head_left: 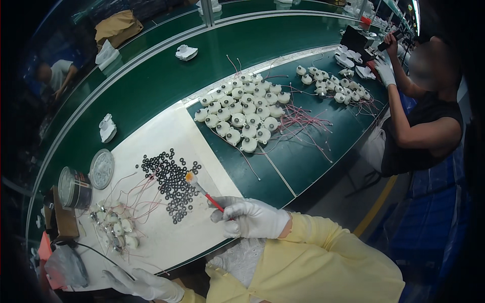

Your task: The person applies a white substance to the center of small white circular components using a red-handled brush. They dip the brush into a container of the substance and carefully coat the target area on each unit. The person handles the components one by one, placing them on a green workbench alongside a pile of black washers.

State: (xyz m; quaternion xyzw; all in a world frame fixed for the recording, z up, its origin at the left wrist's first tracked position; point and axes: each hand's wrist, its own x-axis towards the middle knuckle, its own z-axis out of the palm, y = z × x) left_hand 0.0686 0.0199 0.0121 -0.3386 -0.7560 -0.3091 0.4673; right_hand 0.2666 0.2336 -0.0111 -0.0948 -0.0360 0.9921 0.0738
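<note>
My right hand, in a white glove, grips a small brush by its red handle. The brush's pale bristles, with orange-yellow at the tip, point away from me, over the edge of a spread of small black rings on a white sheet. Low at the left, my gloved left hand has its fingers stretched out and holds nothing. It is nearest to a cluster of small round motors with pinkish-red wires, which sits beyond it on the sheet.
White motors with black tops and trailing wires cover the green bench. An open tin, a round lid and a cardboard box stand left. A co-worker handles parts at right. White housings lie on the green belt.
</note>
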